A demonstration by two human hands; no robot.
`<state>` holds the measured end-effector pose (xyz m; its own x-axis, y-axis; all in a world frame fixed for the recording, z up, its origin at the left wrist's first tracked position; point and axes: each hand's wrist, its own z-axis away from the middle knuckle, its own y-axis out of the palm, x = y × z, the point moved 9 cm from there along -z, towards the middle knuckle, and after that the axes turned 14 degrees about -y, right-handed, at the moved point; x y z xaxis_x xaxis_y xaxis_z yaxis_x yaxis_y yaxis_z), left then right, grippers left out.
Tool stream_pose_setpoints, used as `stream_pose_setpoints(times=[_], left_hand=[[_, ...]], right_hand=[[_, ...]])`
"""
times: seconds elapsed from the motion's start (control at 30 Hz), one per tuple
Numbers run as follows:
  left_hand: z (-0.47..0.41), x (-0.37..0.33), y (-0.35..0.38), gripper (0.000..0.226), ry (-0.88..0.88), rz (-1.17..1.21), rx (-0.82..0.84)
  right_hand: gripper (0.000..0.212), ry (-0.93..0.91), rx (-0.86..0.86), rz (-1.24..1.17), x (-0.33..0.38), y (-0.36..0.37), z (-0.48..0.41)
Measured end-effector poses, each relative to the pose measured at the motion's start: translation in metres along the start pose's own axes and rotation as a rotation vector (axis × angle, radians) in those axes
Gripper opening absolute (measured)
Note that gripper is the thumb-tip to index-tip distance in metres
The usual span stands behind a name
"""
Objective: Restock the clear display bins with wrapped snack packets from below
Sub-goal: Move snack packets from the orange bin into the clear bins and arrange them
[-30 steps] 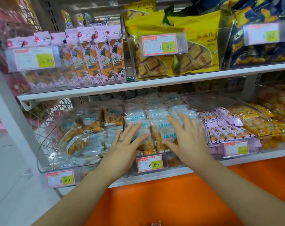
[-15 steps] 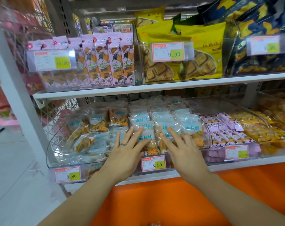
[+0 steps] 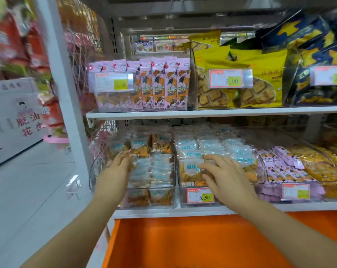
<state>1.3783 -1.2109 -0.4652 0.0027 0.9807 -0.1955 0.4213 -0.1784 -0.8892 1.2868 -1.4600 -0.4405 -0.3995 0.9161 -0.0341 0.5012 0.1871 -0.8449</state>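
Two clear display bins stand side by side on the lower shelf. The left bin (image 3: 93, 176) holds clear-wrapped snack packets (image 3: 160, 171) with blue labels. More such packets (image 3: 190, 169) are stacked in the middle bin (image 3: 180, 198), which carries an 8.80 price tag (image 3: 200, 196). My left hand (image 3: 115, 171) reaches into the left bin, its fingertips touching the packets at the bin's left side. Over the middle bin, my right hand (image 3: 227, 178) lies with fingers spread on the front packets. Neither hand grips a packet.
A bin of purple packets (image 3: 283, 171) sits right of the middle bin. The upper shelf (image 3: 202, 113) holds pink boxes (image 3: 163, 88), yellow bags (image 3: 241, 89) and dark blue bags (image 3: 318, 74). An orange panel (image 3: 183, 238) runs below. A white post (image 3: 63, 93) and white carton (image 3: 13, 117) stand left.
My left hand has moved from the middle bin over to the left bin. My right hand stays on the middle bin's packets. The view has swung left.
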Motion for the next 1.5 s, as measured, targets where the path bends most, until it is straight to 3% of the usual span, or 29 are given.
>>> stream_pose_setpoints(times=[0.1,0.23,0.33,0.4,0.5,0.57,0.7,0.9,1.07,1.17,1.27,1.4,1.5], left_hand=[[-0.008,0.007,0.003,0.057,-0.026,-0.100,-0.017],[-0.015,0.016,0.007,0.041,-0.060,-0.087,-0.036],[-0.010,0.010,-0.010,0.030,0.000,0.010,-0.160],[-0.002,0.004,-0.029,0.025,0.017,0.206,-0.201],[0.010,-0.009,-0.050,0.027,-0.047,0.682,-0.096],[0.018,-0.026,-0.053,0.028,-0.092,0.954,0.079],[0.038,-0.064,-0.056,0.022,-0.039,1.125,0.299],[0.053,-0.081,-0.034,0.019,0.031,1.023,0.522],[0.011,-0.011,-0.013,0.026,-0.054,0.402,0.129],[-0.009,0.022,0.017,0.045,-0.112,0.177,0.246],[-0.016,0.029,0.042,0.057,-0.130,0.077,0.409],[-0.022,0.036,0.051,0.084,-0.174,0.124,0.485],[-0.024,0.045,0.036,0.057,-0.208,0.092,0.313]], right_hand=[[0.028,0.001,0.019,-0.026,0.005,0.000,-0.006],[0.026,0.012,0.034,-0.057,0.004,-0.001,-0.007],[0.026,0.014,0.051,-0.068,0.005,-0.002,-0.007],[0.027,0.023,0.056,-0.083,0.005,-0.004,-0.009],[0.030,0.041,0.013,-0.239,0.008,-0.009,-0.013],[0.043,0.066,-0.031,-0.418,0.013,-0.013,-0.017],[0.073,0.037,-0.124,-0.593,0.023,-0.026,-0.016],[0.062,0.085,0.053,-0.642,0.020,-0.018,-0.009],[0.051,0.177,-0.021,-0.611,0.012,-0.011,-0.018],[0.044,0.149,-0.026,-0.561,0.023,-0.002,-0.037],[0.045,0.146,0.001,-0.543,0.037,0.019,-0.059],[0.046,0.212,-0.055,-0.629,0.044,0.045,-0.078],[0.045,0.323,-0.116,-0.730,0.041,0.062,-0.081]])
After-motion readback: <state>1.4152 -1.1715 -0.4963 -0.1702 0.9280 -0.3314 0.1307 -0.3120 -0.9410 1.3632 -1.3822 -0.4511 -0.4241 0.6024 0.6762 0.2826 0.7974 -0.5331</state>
